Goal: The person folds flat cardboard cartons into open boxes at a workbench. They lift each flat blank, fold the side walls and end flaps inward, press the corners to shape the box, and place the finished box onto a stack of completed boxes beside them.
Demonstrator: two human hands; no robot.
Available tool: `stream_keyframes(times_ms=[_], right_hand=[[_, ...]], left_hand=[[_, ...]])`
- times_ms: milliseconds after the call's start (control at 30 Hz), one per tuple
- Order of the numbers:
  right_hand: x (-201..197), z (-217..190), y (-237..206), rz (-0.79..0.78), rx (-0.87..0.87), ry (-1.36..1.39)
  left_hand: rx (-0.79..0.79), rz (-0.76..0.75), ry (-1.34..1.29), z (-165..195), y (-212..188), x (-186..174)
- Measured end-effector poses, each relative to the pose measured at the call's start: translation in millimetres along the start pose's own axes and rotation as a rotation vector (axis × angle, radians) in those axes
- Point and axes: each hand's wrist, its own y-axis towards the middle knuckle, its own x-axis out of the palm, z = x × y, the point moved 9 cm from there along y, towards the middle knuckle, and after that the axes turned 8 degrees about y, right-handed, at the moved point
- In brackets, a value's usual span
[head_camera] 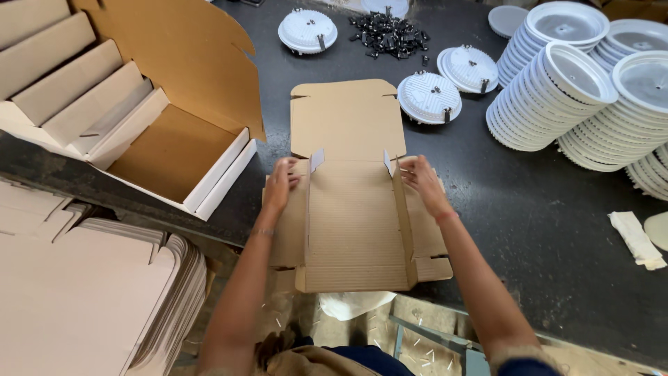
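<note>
Head view: left hand (280, 182) and right hand (422, 178) each pinch a side flap of the flat cardboard box blank (353, 230) on the dark table (543, 216)

Packing workshop: dark worktable (543, 230), stacks of white round lamp housings (557, 97) far right, pile of black clips (390, 33) far, flat cardboard blanks (90, 292) near left, open cartons (139, 132) left.

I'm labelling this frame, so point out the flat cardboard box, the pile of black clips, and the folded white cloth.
flat cardboard box (355, 230), head view, centre panel.
pile of black clips (390, 33), head view, middle of pile.
folded white cloth (637, 239), head view, its middle.
</note>
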Motion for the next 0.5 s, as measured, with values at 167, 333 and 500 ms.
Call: stream_keyframes(times_ms=[167,333,500], right_hand=[[-45,12,-111,0.261,-0.150,0.019],[-39,28,-224,0.401,-0.295,-0.116],[55,22,-259,0.017,-0.457,-0.835]], left_hand=[[0.397,0.407,-0.022,9,-141,-66],[0.389,0.354,0.106,-12,-268,-47],[0.499,-0.076,0.717,-10,-299,29]])
